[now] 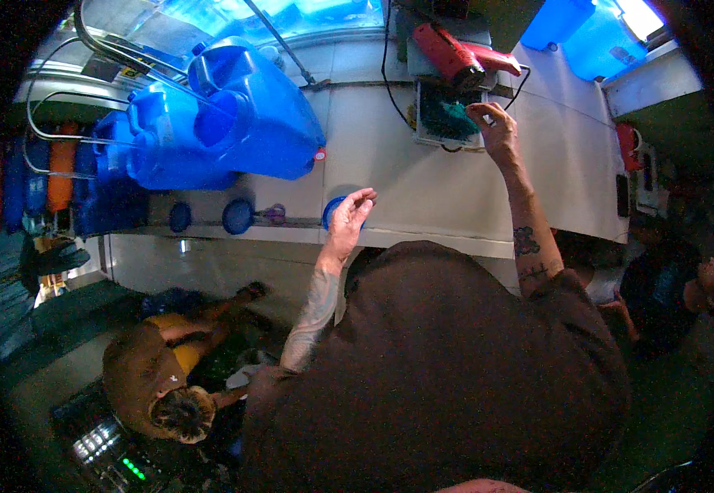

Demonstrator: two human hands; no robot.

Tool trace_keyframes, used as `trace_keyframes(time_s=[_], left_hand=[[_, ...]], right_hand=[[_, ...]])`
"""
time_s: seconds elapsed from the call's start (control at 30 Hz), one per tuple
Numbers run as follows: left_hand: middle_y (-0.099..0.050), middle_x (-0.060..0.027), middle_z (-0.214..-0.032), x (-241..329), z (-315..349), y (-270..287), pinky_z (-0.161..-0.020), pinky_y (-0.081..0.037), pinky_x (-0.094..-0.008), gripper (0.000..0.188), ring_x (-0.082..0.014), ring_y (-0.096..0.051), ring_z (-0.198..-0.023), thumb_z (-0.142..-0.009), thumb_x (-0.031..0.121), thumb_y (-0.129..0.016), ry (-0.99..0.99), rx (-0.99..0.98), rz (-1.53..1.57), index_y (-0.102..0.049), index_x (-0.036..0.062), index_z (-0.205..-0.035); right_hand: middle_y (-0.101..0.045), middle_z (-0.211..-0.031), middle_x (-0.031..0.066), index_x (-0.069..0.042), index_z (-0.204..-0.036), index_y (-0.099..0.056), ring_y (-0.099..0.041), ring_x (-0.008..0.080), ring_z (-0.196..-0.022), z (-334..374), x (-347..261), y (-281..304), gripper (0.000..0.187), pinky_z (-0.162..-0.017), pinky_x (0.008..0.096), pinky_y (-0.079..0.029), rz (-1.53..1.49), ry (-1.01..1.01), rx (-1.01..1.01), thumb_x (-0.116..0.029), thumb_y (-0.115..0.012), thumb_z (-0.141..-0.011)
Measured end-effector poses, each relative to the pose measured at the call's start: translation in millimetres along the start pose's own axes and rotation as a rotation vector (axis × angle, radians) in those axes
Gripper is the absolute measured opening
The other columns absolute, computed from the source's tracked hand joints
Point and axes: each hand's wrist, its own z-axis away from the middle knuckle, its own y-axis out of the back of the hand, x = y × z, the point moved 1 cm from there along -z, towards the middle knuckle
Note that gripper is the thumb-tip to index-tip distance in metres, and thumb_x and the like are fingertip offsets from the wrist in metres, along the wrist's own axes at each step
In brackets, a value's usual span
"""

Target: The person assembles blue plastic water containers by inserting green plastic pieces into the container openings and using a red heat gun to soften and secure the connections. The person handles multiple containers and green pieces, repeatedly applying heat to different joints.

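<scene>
My left hand (349, 222) hovers at the near edge of the white counter, fingers stretched out and holding nothing. Partly hidden behind it is a round blue cap (331, 211); whether they touch, I cannot tell. My right hand (497, 131) reaches farther out, its thumb and fingertips drawn together in a pinch. What it pinches, if anything, is too small to make out. Right beside those fingertips is a shallow tray (425, 136) with teal loose material (447, 115) in it. Behind the tray lies a red corded power tool (449, 54) with a dark round end.
Large blue jerrycans (262, 111) crowd the counter's left, near bent metal tubing (53, 135). Two more blue caps (238, 216) lie along the front edge. Blue containers (603, 41) stand far right. Another person (147, 374) sits low at left; another (661, 283) is at right.
</scene>
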Motion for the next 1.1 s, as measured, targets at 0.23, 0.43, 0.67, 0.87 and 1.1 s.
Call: trace_keyframes(time_s=[0.23, 0.43, 0.67, 0.87, 1.1], left_hand=[[-0.057, -0.0092, -0.121, 19.0, -13.2, -13.9, -0.101, -0.041, -0.03, 0.036, -0.0168, -0.054, -0.113, -0.095, 0.018, -0.056, 0.001, -0.075, 0.015, -0.051, -0.0008, -0.126], [-0.058, -0.0094, -0.12, 49.3, -28.7, -42.9, -0.095, -0.043, -0.0268, 0.046, -0.0142, -0.055, -0.108, -0.093, 0.021, -0.062, -0.09, -0.103, 0.165, -0.046, 0.0018, -0.131], [-0.065, -0.0009, -0.088, 38.6, -45.7, -60.2, -0.076, -0.049, -0.0242, 0.018, -0.0071, -0.057, -0.077, -0.089, 0.008, -0.063, -0.198, 0.132, 0.14, -0.062, 0.0016, -0.106], [-0.067, -0.0071, -0.098, 18.3, -35.3, -37.2, -0.077, -0.052, -0.0272, 0.025, -0.014, -0.064, -0.085, -0.087, 0.01, -0.066, -0.112, 0.143, 0.305, -0.057, 0.0027, -0.109], [-0.063, -0.0123, -0.106, 11.4, -24.6, -22.2, -0.085, -0.053, -0.0359, 0.034, -0.022, -0.064, -0.093, -0.096, 0.023, -0.054, -0.221, 0.099, 0.5, -0.05, 0.0044, -0.124]], right_hand=[[-0.069, -0.091, 0.0051, -0.005, -0.105, -0.066, -0.062, 0.0113, -0.083, 2.1, 7.0, 4.3, 0.017, -0.079, 0.0259, -0.048, -0.161, -0.258, 0.16, -0.015, -0.062, -0.092], [-0.067, -0.094, 0.0029, 0.0, -0.104, -0.063, -0.06, 0.0119, -0.09, 14.7, -43.3, -2.3, 0.016, -0.082, 0.0245, -0.046, -0.61, -0.225, -0.124, -0.01, -0.062, -0.091], [-0.065, -0.103, 0.0131, -0.004, -0.104, -0.063, -0.063, 0.0273, -0.095, 27.5, -68.0, -30.1, 0.027, -0.084, 0.036, -0.05, -0.096, 0.121, -0.187, -0.026, -0.064, -0.089], [-0.061, -0.115, 0.0146, -0.006, -0.115, -0.059, -0.058, 0.0326, -0.107, -9.5, -37.7, -24.0, 0.033, -0.091, 0.0401, -0.046, 0.23, 0.106, -0.17, -0.03, -0.058, -0.092], [-0.061, -0.113, 0.0132, -0.006, -0.119, -0.056, -0.059, 0.0324, -0.105, 29.2, -101.9, -59.6, 0.032, -0.093, 0.0393, -0.047, -0.183, 0.447, -0.501, -0.009, -0.059, -0.087]])
